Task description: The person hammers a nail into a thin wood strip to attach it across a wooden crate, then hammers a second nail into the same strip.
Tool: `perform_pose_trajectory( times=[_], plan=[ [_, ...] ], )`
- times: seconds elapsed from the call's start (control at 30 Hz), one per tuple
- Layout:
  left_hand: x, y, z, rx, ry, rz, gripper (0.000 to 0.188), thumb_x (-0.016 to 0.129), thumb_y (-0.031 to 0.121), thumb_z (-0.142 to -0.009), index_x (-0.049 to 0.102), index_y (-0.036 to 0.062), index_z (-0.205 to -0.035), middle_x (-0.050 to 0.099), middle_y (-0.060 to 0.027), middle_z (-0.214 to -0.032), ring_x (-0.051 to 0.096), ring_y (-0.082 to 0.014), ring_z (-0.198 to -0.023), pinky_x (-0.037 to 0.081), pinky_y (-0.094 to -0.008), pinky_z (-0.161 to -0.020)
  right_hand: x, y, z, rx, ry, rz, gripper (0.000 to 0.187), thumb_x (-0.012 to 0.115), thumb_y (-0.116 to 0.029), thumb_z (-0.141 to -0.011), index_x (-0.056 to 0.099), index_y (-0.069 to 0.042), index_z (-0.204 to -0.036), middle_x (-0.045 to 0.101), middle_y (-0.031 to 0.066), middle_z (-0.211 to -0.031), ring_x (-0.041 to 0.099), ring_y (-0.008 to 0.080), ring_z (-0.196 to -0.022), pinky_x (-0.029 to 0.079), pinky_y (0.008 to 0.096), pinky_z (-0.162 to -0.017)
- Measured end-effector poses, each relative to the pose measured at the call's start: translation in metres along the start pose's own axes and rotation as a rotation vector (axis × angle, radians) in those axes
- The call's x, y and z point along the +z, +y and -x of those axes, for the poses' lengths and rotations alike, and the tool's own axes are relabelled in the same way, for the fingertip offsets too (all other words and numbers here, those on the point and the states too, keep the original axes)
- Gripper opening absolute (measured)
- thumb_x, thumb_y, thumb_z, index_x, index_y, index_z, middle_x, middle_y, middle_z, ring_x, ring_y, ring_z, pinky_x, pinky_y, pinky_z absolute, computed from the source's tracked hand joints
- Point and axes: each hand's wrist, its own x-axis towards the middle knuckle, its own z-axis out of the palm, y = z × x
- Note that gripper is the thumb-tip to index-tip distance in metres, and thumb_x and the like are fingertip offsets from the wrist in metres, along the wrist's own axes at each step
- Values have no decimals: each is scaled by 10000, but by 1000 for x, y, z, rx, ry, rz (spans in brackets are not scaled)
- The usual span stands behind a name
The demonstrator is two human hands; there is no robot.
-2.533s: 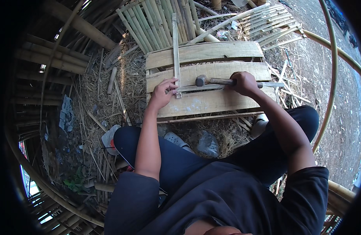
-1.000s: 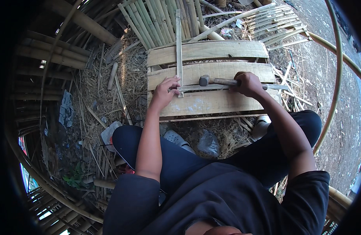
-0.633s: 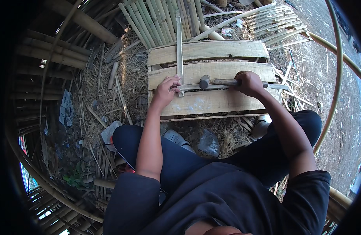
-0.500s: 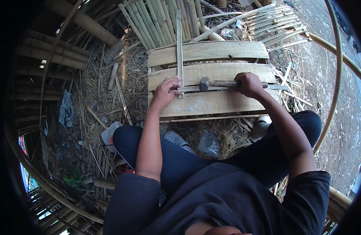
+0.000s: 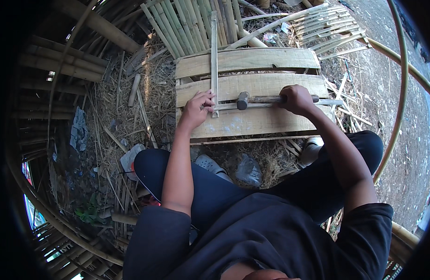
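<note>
My right hand (image 5: 296, 100) is wrapped round the wooden handle of a hammer (image 5: 261, 99). The hammer lies level, its dark metal head pointing left, just over a pale bamboo strip (image 5: 257, 105) that runs sideways across the slatted bench. A second, longer bamboo strip (image 5: 214, 60) points away from me and crosses the first one near its left end. At that crossing, my left hand (image 5: 198, 111) pinches the strips with thumb and fingers. Whether a nail sits between those fingertips is too small to tell. Beneath everything is the wooden slatted bench (image 5: 266, 123).
Split bamboo slats (image 5: 189, 28) stand beyond the bench, and a rack of thin bamboo strips (image 5: 329, 30) lies at the far right. Straw and scraps cover the ground at left. A clear plastic bag (image 5: 248, 170) lies between my feet. A bent bamboo pole (image 5: 404, 79) arches on the right.
Hardly anything differs. The hammer and both hands stay almost in the same place over the crossed strips.
</note>
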Motion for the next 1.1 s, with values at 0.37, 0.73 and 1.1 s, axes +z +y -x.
perform_pose_trajectory(
  times=[0.37, 0.73, 1.1],
  plan=[
    [-3, 4, 1, -17, 2, -7, 190, 785, -47, -766, 714, -10, -939, 708, -173, -1257, 595, -341, -1320, 494, -412, -1067, 5, 1, -1, -40, 54, -3, 286, 807, -357, -790, 725, -84, -812, 709, 129, -794, 693, 359, -768, 544, 474, -715],
    [-1, 56, 7, 143, 204, -211, 208, 716, 23, -842, 722, 12, -1050, 711, -179, -1174, 666, -337, -1171, 526, -395, -994, 10, 9, -6, -77, 77, -3, 278, 801, -359, -776, 726, -91, -781, 712, 123, -805, 694, 356, -787, 554, 479, -735],
    [140, 118, 36, 59, 1, -455, 600, 580, 229, -929, 470, -2, -1472, 450, -162, -1541, 386, -331, -1458, 239, -526, -1240, 16, 11, -10, -129, 132, -13, 232, 787, -333, -764, 745, -105, -760, 714, 133, -758, 703, 361, -749, 562, 482, -713]
  ],
)
